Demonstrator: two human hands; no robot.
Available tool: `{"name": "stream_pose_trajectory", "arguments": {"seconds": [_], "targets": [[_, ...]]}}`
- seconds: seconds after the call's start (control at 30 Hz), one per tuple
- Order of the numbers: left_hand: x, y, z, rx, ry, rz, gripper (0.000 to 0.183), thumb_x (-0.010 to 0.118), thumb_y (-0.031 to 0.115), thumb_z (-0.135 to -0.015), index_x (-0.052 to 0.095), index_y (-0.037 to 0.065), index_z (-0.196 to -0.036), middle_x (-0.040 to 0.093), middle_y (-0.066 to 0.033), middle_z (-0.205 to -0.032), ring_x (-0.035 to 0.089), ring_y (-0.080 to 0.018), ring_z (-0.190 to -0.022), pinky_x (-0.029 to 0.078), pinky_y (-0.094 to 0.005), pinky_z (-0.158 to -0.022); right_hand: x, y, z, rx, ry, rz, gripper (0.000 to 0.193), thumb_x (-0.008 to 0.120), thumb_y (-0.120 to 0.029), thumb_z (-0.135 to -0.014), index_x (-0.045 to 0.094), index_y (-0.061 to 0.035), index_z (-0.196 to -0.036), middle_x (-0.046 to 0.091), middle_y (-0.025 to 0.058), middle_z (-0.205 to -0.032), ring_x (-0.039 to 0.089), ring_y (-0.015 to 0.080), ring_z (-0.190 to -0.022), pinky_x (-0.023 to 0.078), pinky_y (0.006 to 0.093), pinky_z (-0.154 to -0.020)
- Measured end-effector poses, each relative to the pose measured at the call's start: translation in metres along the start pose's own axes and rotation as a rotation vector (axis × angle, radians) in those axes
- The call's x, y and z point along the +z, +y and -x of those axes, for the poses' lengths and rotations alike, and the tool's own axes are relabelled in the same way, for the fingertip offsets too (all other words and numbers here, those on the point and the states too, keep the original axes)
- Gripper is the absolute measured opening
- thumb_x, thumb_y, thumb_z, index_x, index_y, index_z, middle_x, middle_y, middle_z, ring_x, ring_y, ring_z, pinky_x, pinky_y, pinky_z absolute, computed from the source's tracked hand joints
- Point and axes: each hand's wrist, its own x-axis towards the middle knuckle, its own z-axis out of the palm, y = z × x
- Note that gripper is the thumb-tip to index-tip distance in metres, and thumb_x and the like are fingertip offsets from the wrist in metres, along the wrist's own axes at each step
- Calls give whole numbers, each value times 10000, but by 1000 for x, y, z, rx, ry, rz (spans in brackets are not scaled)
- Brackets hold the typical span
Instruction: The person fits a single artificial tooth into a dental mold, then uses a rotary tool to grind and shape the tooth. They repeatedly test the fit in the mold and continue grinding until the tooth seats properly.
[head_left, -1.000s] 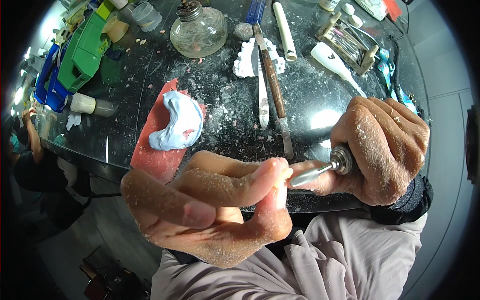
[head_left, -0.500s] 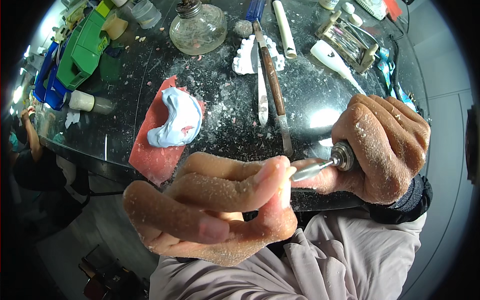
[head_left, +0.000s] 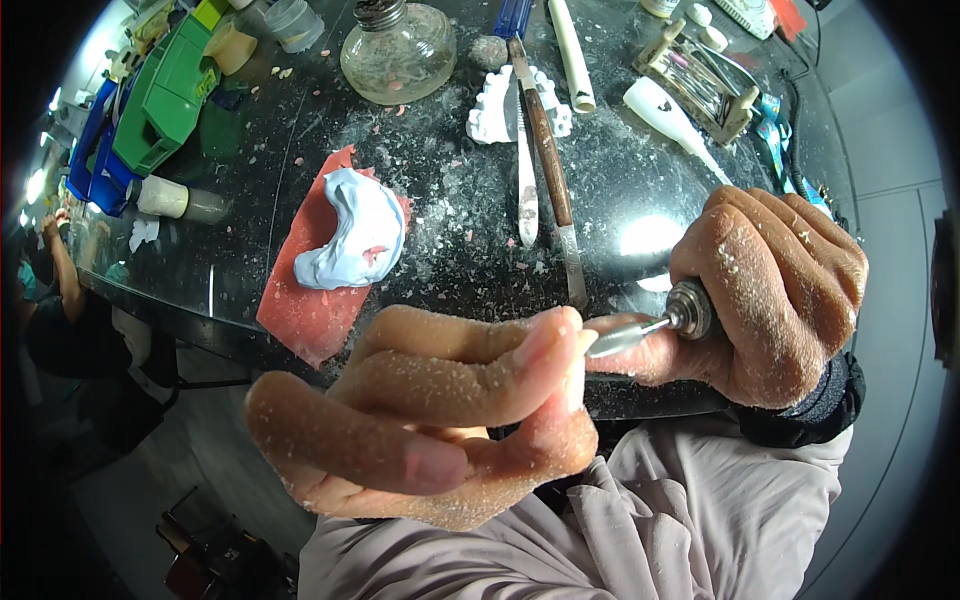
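My left hand pinches a small cream tooth-like piece between thumb and fingertip, so only its tip shows. The other fingers of that hand curl loosely. Wrapped in my right hand is a rotary handpiece, its metal nose poking out past the thumb side. The grey tapered bur on it points left, and its end is at the small piece; whether they touch I cannot tell. Pale dust speckles both hands.
Beyond my hands, a pale blue curved putty mould lies on a pink wax sheet. A wooden-handled knife and a metal blade rest over a white dental cast. Farther back stand a glass spirit lamp and green holder.
Both hands have shifted very slightly to the right in the picture. The small piece and the bur stay close together, with the same holds.
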Motion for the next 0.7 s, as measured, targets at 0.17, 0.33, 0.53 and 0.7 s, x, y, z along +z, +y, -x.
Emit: {"name": "stream_pose_trajectory", "arguments": {"seconds": [0.17, 0.33, 0.53, 0.7], "targets": [[1, -13, -3, 38, -15, 81, 458, 717, -139, -670, 376, -27, -955, 650, -150, -841, 656, -159, -808, 519, -215, -672, -3, 1, -1, -12, -32, 10, 597, 715, -608, -602, 528, -42, -637, 445, 22, -509, 512, 155, -423, 352, 275, -384], [-13, -14, -6, 105, -25, 160, 481, 711, -169, -669, 354, -35, -963, 649, -200, -844, 674, -205, -801, 558, -257, -672, -8, 4, -3, 169, 0, -321, 504, 780, -503, -634, 596, -38, -693, 544, 17, -550, 520, 108, -423, 373, 259, -378], [-10, -14, -13, 173, -43, 252, 505, 704, -199, -667, 333, -43, -971, 648, -251, -847, 693, -251, -794, 597, -298, -671, -18, -3, -14, 317, -168, -731, 226, 801, -175, -734, 683, -8, -832, 699, 116, -729, 696, 177, -623, 531, 263, -545], [-11, 16, -16, -30, -54, 39, 513, 703, -175, -678, 336, -42, -1010, 658, -232, -840, 692, -227, -779, 587, -268, -641, -13, -3, -13, 399, -154, -951, 182, 796, -133, -758, 683, -13, -834, 689, 94, -699, 680, 159, -590, 516, 256, -525]]}}
